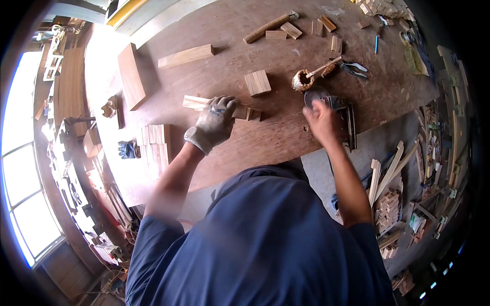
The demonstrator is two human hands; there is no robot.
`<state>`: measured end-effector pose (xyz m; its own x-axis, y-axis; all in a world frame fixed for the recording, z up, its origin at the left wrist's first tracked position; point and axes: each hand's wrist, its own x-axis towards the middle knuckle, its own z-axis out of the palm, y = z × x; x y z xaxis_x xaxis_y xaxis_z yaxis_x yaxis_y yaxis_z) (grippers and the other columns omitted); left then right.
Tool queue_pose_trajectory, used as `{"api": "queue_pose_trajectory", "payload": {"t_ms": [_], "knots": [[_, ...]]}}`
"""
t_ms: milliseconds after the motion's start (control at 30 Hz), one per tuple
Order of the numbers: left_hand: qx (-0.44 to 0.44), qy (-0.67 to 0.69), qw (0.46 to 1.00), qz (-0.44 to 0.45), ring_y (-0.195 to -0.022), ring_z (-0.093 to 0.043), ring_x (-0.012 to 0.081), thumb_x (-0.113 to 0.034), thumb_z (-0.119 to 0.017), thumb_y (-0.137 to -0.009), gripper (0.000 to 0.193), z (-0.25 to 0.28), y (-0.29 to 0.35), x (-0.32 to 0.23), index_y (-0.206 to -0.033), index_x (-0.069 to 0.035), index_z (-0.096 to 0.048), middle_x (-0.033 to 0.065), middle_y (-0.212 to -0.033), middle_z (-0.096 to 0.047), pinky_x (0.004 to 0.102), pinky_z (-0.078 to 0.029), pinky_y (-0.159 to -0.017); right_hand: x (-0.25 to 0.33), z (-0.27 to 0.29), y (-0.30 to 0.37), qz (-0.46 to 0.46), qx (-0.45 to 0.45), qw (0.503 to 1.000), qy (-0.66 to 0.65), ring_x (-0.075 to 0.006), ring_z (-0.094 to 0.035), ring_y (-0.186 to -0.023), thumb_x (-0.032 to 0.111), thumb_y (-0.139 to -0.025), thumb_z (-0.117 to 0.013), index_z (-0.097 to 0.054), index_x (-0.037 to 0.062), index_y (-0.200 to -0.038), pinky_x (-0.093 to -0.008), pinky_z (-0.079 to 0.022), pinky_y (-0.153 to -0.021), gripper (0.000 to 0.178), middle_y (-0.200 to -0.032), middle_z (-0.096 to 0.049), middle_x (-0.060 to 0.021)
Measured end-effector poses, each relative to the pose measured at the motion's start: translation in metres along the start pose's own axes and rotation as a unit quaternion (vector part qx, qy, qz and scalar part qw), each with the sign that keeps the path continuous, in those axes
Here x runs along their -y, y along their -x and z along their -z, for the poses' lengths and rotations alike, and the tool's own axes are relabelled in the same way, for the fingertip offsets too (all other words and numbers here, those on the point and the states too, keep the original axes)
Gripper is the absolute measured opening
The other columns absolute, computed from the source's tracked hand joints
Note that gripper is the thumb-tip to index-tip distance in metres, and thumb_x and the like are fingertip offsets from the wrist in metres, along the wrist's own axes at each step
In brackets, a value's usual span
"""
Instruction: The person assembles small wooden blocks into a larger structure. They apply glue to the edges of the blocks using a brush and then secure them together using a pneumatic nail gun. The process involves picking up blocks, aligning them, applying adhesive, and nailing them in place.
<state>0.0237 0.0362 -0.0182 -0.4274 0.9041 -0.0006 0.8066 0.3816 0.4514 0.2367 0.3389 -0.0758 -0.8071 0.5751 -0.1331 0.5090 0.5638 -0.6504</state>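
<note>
My left hand (214, 120), in a pale work glove with dark smudges, is closed over a wooden strip (194, 102) on the bench. The strip shows on both sides of the glove, and small wooden blocks (253, 114) lie at its right end. Bare and smeared by motion, my right hand (323, 121) is beside a grey round disc (317, 94) and a dark metal device (350, 122) at the bench's near edge. Its fingers are too blurred to show whether they grip anything. A square wooden block (258, 83) sits between and beyond my hands.
On the brown bench (286, 135) are a glue-crusted pot (301, 81) with a stick (326, 66), pliers (354, 69), a hammer (268, 28), a blue pen (376, 44), larger boards (131, 76), stacked blocks (154, 148) and a dark glove (128, 150). Wood offcuts (389, 209) stand at the right.
</note>
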Motion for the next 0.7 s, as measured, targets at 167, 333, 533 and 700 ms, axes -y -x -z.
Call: {"api": "queue_pose_trajectory", "payload": {"t_ms": [167,333,533,700], "knots": [[0.036,-0.015,0.999,-0.022,-0.131,-0.055,0.0416,-0.001,-0.072,-0.081,0.057,-0.008,-0.012,0.003,-0.136,-0.005,-0.059,0.0193,-0.138,-0.061,0.0515,-0.045,-0.112,-0.036,-0.057,0.088,0.057,0.038,0.992,0.109,-0.0412,-0.053,-0.137,0.024,-0.084,-0.083,-0.062,-0.001,-0.137,-0.0491,-0.044,-0.114,0.062,-0.147,-0.056,-0.0245],[0.056,-0.009,0.998,-0.004,-0.131,-0.055,0.0416,0.001,-0.071,-0.082,0.058,-0.013,-0.013,0.006,-0.137,-0.005,-0.058,0.0193,-0.138,-0.061,0.0503,-0.047,-0.111,-0.029,-0.059,0.097,0.064,0.065,0.984,0.15,-0.0431,-0.043,-0.146,0.023,-0.082,-0.084,-0.059,-0.001,-0.14,-0.0508,-0.036,-0.122,0.067,-0.156,-0.047,-0.0251],[0.051,0.011,0.999,-0.006,-0.128,-0.057,0.0412,0.0,-0.067,-0.083,0.052,-0.015,-0.015,0.006,-0.134,-0.004,-0.06,0.0195,-0.135,-0.063,0.0491,-0.047,-0.11,-0.028,-0.054,0.096,0.077,0.062,0.983,0.153,-0.0433,-0.044,-0.145,0.022,-0.081,-0.086,-0.061,-0.0006,-0.139,-0.0503,-0.037,-0.122,0.067,-0.155,-0.048,-0.0254],[0.036,0.015,0.999,-0.025,-0.128,-0.058,0.0411,-0.001,-0.066,-0.082,0.051,-0.016,-0.014,0.008,-0.133,-0.003,-0.061,0.0196,-0.134,-0.064,0.0493,-0.046,-0.112,-0.029,-0.057,0.097,0.08,0.058,0.982,0.16,-0.0426,-0.044,-0.146,0.021,-0.08,-0.086,-0.061,-0.0001,-0.139,-0.0503,-0.038,-0.121,0.068,-0.155,-0.048,-0.0254]]}}
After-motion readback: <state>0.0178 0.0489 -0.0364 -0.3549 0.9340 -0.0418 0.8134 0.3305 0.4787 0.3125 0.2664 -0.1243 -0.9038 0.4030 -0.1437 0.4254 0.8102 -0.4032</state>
